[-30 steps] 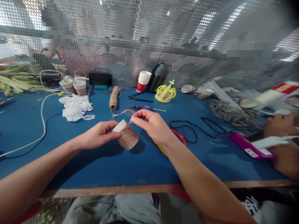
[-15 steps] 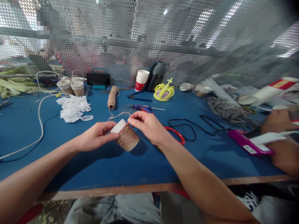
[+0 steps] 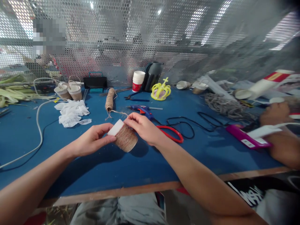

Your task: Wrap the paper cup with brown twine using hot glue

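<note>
Holding cup (image 3: 126, 137) in L hand (image 3: 93, 140), thumb + fingers closed on bare white end. Pinching twine (image 3: 119, 112) btwn fingertips of R hand (image 3: 144, 127), right at edge of cup's wrapped part. Tilted over surface (image 3: 105, 170); can't tell if touching. Beyond cup, a bit L: twine roll (image 3: 109, 100). Beyond cup, to R: glue gun (image 3: 144, 110), then yellow crown (image 3: 161, 90) farther back. L of cup, farther back: white gloves (image 3: 71, 112), crumpled.

Blue tabletop (image 3: 145, 170), wooden front edge (image 3: 117, 192), pretty cluttered tbh. Got a roll of twine (image 3: 109, 100), glue gun (image 3: 145, 110), pliers (image 3: 140, 100), a crumpled white bundle (image 3: 71, 111), yellow crown (image 3: 161, 89) and stacked paper cups (image 3: 138, 82) sitting on it.
</note>
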`<action>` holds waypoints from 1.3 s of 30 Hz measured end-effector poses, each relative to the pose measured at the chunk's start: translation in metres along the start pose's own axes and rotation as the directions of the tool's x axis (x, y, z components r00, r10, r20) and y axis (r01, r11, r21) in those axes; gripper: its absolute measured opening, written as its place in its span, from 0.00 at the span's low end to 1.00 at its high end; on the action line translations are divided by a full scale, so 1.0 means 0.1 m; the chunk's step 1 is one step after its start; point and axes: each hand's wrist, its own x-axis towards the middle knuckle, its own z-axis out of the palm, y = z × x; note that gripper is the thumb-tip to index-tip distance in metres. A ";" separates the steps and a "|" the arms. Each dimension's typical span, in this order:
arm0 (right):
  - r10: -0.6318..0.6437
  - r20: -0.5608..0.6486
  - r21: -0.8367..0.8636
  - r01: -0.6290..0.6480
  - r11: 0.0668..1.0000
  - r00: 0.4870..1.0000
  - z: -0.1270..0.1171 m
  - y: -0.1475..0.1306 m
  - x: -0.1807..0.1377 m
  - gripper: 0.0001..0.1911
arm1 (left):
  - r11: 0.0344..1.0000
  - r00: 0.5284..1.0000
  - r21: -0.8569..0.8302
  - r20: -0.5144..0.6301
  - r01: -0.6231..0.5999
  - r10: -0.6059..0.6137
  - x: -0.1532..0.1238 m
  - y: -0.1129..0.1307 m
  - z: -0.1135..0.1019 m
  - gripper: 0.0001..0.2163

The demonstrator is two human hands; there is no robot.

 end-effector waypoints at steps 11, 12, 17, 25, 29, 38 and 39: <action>-0.085 -0.069 -0.154 0.074 0.985 0.994 0.07 0.03 0.02 0.08 | 1.000 1.000 -0.030 0.018 0.005 -0.004 0.01 0.02 -0.07 0.14; -0.098 -0.082 -0.163 0.084 0.983 0.992 0.07 0.04 0.03 0.08 | 0.999 1.000 -0.050 0.019 0.002 -0.001 0.01 0.02 -0.09 0.16; -0.229 -0.173 -0.287 0.173 0.942 0.958 0.11 0.05 0.03 0.07 | 0.998 0.997 -0.057 -0.057 0.040 -0.044 0.06 0.03 -0.15 0.19; -0.387 -0.188 -0.484 0.257 0.836 0.903 0.24 0.03 0.02 0.05 | 0.981 0.980 0.029 -0.067 0.191 -0.189 0.22 0.10 0.00 0.13; -0.394 -0.178 -0.490 0.266 0.830 0.902 0.22 -0.01 0.01 0.06 | 0.984 0.977 -0.001 -0.122 0.176 -0.175 0.22 0.06 0.04 0.11; -0.388 -0.142 -0.364 0.316 0.876 0.911 0.19 0.05 0.02 0.05 | 0.983 0.971 0.097 -0.201 0.153 -0.131 0.10 -0.06 0.11 0.13; -0.389 -0.138 -0.361 0.319 0.876 0.911 0.19 0.05 0.02 0.04 | 0.984 0.971 0.090 -0.200 0.152 -0.132 0.10 -0.07 0.11 0.13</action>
